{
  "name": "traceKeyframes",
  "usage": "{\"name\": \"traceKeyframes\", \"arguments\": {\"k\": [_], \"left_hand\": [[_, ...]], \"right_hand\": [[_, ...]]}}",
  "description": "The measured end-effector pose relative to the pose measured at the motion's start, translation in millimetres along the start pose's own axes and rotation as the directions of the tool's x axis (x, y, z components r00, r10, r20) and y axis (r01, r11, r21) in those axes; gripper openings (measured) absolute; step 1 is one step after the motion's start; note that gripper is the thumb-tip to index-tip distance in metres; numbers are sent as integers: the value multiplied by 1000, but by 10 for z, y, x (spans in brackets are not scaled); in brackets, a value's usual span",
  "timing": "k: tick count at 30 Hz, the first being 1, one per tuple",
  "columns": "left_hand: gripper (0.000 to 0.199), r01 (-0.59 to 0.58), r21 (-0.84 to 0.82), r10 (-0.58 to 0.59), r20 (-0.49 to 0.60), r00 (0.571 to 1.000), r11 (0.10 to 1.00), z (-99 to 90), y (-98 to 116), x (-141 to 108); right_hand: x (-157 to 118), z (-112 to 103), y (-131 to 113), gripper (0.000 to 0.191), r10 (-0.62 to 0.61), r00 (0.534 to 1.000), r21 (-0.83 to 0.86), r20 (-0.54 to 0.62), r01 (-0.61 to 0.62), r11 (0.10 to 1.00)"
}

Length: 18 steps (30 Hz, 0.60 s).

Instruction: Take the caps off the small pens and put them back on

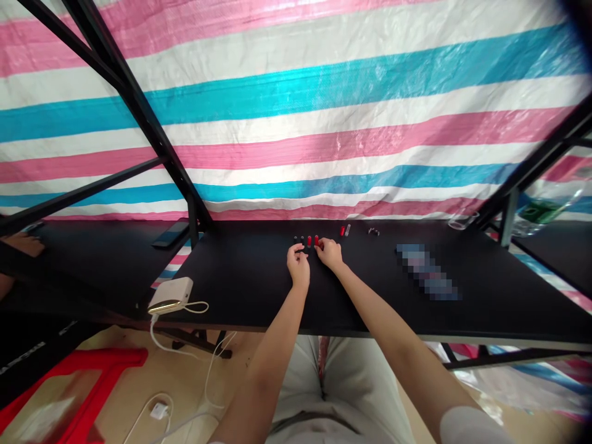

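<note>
On the black table (250,271) stands a short row of small cylinders: a black cylinder (295,240) at the left end, a second black cylinder (302,239), a red cylinder (309,241) and another red cylinder (316,239) at the right end. My right hand (330,254) has its fingertips closed at that right-end red cylinder. Just in front of the black ones, my left hand (298,265) has bent fingers with the thumb apart; nothing shows between them. Farther back lie a loose red cylinder (342,231) and a clear one (348,230).
Several tiny dark and shiny pieces (374,232) lie at the back. A blurred-out flat item (426,271) is to the right. A white charger box (171,295) with cables sits at the left edge. Another person's hand (23,245) is far left, near a phone (170,235).
</note>
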<state>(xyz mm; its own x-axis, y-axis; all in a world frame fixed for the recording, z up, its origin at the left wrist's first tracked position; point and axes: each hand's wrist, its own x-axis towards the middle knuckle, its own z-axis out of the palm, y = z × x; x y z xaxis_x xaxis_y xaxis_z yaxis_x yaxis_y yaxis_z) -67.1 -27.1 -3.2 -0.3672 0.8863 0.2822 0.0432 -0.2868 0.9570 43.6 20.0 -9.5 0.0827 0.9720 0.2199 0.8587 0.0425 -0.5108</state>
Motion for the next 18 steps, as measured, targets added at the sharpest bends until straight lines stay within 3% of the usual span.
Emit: {"name": "traceKeyframes", "arguments": {"k": [8, 12, 15, 18], "left_hand": [[23, 12, 19, -12, 2, 1000, 1000, 14, -25, 1], [22, 11, 18, -11, 6, 1000, 1000, 14, -7, -4], [21, 12, 18, -12, 18, 1000, 1000, 15, 16, -15], [22, 19, 19, -20, 34, 999, 1000, 18, 37, -27]], "right_hand": [[32, -58, -34, 16, 19, 998, -107, 60, -13, 994], [49, -184, 67, 23, 9, 998, -98, 62, -2, 995], [77, -305, 256, 22, 81, 996, -75, -34, -84, 994], [124, -396, 481, 23, 278, 940, -53, -199, -293, 955]]}}
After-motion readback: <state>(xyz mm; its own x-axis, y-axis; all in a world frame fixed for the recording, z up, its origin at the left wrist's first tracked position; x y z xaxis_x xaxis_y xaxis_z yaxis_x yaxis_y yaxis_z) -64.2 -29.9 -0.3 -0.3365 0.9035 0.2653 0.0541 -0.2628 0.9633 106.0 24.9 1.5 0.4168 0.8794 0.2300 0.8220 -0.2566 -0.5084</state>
